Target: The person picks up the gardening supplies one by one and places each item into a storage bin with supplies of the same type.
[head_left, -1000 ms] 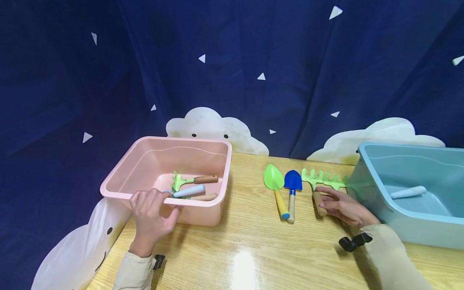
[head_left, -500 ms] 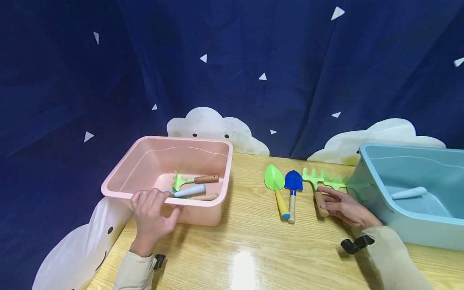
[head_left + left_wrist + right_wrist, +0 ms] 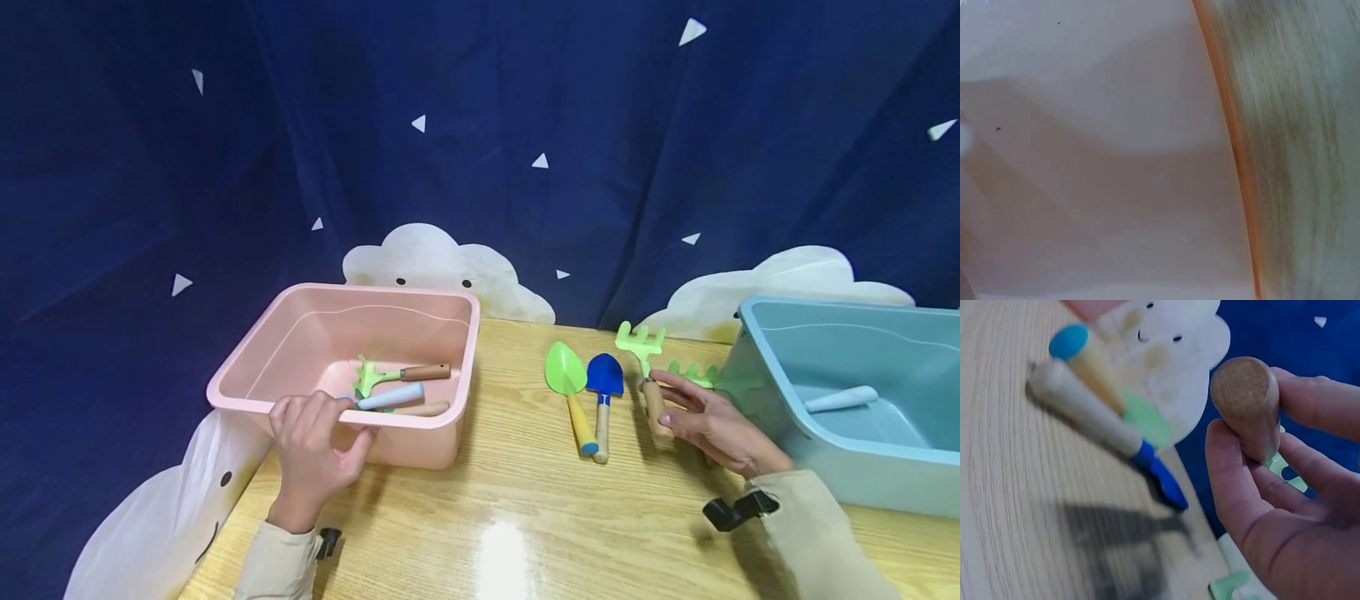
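My right hand [image 3: 716, 429] pinches the wooden handle [image 3: 1244, 394] of a small green hand rake [image 3: 640, 340] between thumb and fingers. The rake is raised off the table, and its shadow falls on the wood in the right wrist view. My left hand [image 3: 315, 446] grips the near rim of the pink bin [image 3: 225, 375], fingers over the edge and thumb outside. Inside that bin lie another green rake [image 3: 371, 377] with a brown handle, a light blue handle [image 3: 392, 396] and a pale wooden handle [image 3: 423, 409]. In the left wrist view only the bin's wall [image 3: 1116, 187] and the table show.
Left of the right hand, a green trowel [image 3: 566, 368] with a yellow handle lies beside a blue shovel [image 3: 604, 375]. Another green rake head [image 3: 693, 375] lies against the blue bin [image 3: 780, 392], which contains a light blue stick-like handle [image 3: 842, 399]. A dark blue curtain [image 3: 480, 125] hangs behind.
The right hand has lifted the green rake from the table, its head now higher and slightly left. The left hand stays on the pink bin's rim.
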Available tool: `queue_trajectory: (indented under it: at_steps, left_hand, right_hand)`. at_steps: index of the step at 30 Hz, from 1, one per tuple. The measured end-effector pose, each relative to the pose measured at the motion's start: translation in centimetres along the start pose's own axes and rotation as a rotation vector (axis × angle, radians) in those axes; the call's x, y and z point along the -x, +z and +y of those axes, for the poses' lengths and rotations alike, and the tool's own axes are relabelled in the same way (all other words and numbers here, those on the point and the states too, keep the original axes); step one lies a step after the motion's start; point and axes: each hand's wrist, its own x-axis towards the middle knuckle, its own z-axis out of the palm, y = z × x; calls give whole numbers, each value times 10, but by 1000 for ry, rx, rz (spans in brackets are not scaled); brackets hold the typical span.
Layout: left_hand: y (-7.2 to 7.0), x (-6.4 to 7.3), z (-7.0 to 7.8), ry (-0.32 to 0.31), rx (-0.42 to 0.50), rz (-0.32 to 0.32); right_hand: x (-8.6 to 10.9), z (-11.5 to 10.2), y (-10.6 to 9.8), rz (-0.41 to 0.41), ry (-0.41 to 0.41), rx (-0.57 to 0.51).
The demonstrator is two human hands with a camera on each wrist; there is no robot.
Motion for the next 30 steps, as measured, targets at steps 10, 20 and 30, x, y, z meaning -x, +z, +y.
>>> queue_trajectory:
  at_steps: [10, 20, 30]
  left_hand:
    - [-3, -1, -2, 5, -18, -5]
    - [-1, 0, -1, 18, -21, -11]
    - [-1, 3, -2, 29, -26, -15]
  right_hand:
    - [-2, -36, 22, -78, -180, -41]
    - [10, -80, 43, 34, -239, 100]
    - [27, -103, 58, -48, -285, 137]
